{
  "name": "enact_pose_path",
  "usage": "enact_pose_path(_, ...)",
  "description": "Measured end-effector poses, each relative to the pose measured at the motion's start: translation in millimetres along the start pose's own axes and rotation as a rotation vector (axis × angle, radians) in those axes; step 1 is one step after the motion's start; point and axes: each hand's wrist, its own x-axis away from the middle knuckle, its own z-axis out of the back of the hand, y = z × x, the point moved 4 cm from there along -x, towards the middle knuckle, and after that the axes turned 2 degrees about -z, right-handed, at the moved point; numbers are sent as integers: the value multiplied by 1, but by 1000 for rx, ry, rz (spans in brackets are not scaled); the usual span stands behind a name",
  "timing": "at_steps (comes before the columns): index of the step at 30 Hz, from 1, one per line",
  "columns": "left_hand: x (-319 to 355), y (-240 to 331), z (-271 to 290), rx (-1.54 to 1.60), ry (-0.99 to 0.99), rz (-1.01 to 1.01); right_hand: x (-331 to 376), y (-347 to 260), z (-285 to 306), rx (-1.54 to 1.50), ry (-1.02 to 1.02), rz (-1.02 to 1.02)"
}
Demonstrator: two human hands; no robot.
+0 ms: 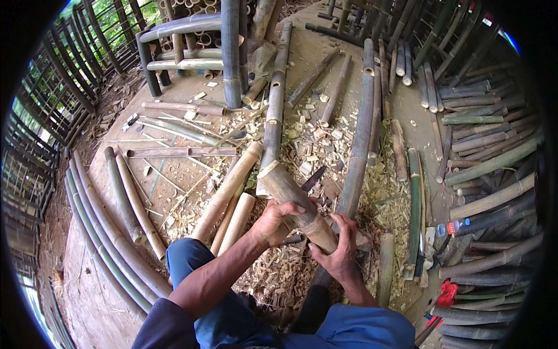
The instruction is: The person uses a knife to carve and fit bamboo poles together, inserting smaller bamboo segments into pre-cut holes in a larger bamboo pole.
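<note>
A short, thick piece of bamboo (288, 192) slants up and away from me, its cut end pointing toward the upper left. My left hand (272, 223) is wrapped around its middle from the left side. Around its lower end, near my knees, my right hand (337, 249) is closed. A dark blade (313, 178) lies in the shavings just behind the piece. A second dark tool (292, 238) shows between my hands, and who or what holds it I cannot tell.
Long bamboo poles (361, 131) lie all over the concrete floor, with a heap of chips and shavings (317, 136) in front of me. A stack of poles (491, 168) fills the right side. A plastic bottle (453, 227) and red cloth (447, 292) lie at the right. Bamboo fencing (55, 93) runs along the left.
</note>
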Motion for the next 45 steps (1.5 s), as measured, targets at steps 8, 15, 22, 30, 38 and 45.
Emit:
enact_pose_path(8,2,7,0,64,-298,28,21,-10,-11,92,-8,-32)
enact_pose_path(15,-4,-4,10,87,-75,30,30,3,-15,221,39,-48)
enact_pose_path(22,-16,-6,21,81,22,-35,20,22,0,51,55,-187)
enact_pose_path(30,-20,-8,17,156,-102,0,40,36,-2,103,10,-225)
enact_pose_path(38,-21,-12,16,64,-118,6,52,37,-8,98,46,-248)
enact_pose_path(45,-17,-13,9,-68,-35,9,64,51,-12,-106,4,-316)
